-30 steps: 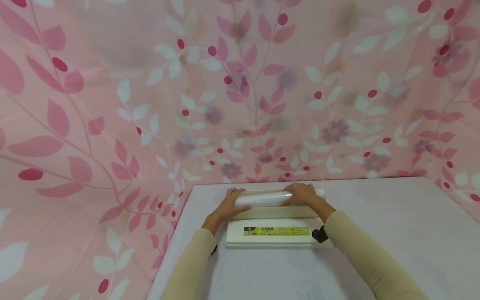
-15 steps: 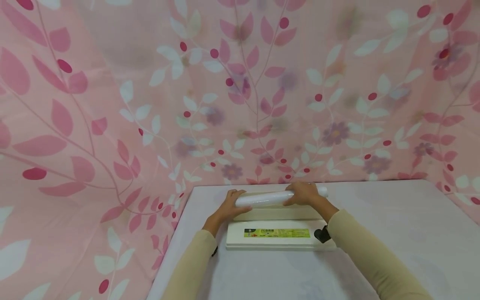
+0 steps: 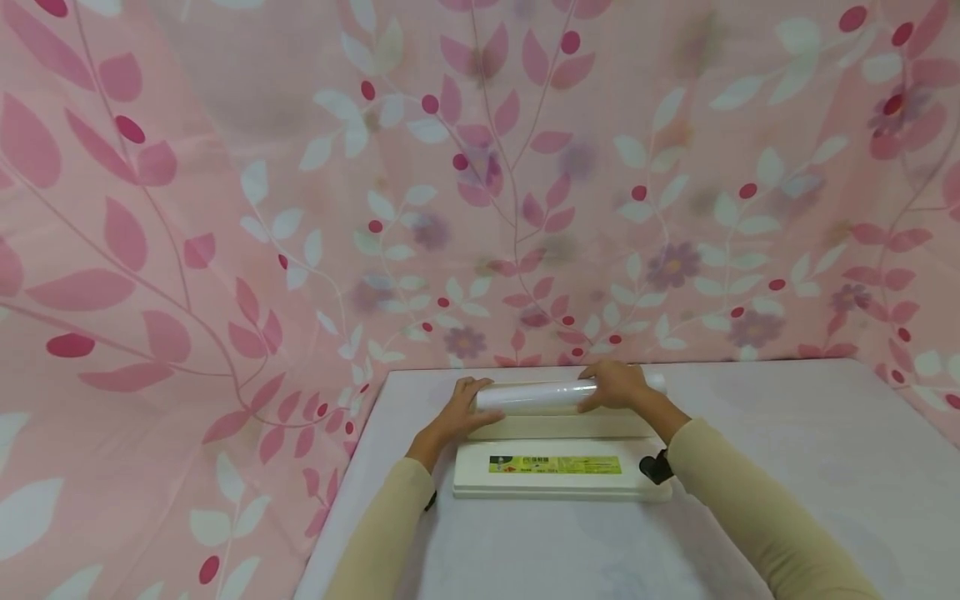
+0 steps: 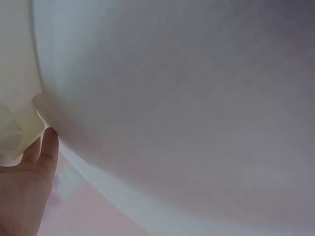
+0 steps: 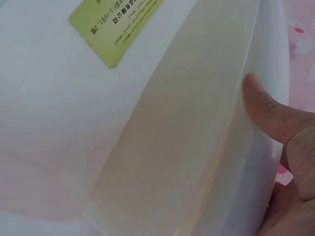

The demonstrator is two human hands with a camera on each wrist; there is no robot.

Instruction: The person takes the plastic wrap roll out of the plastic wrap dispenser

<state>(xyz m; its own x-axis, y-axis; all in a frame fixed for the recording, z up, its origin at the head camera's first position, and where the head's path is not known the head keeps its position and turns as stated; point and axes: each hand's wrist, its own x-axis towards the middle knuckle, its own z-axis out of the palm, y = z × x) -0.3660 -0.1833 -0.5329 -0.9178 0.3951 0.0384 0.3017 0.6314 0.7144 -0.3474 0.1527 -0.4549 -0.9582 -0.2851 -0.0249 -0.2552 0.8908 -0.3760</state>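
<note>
A long glossy white roll of cling film (image 3: 528, 397) lies along the cream trough of a cling film box (image 3: 562, 427), its right end raised slightly. The box's lid lies flipped toward me, with a yellow-green label (image 3: 555, 465). My right hand (image 3: 617, 387) grips the roll toward its right end; in the right wrist view the thumb (image 5: 266, 105) presses its near side. My left hand (image 3: 463, 412) holds the box's left end, thumb in front and fingers behind, around the roll's left end. In the left wrist view, fingers (image 4: 48, 147) touch a cream corner.
The box stands on a table with a pale cloth (image 3: 787, 467), near its back edge. Pink curtains (image 3: 525, 208) with leaf and flower prints hang behind and at both sides. A black wrist strap (image 3: 657, 467) shows by the right sleeve.
My right hand and the right end of the roll have shifted a little to the right. My left hand and the box have stayed almost in place.
</note>
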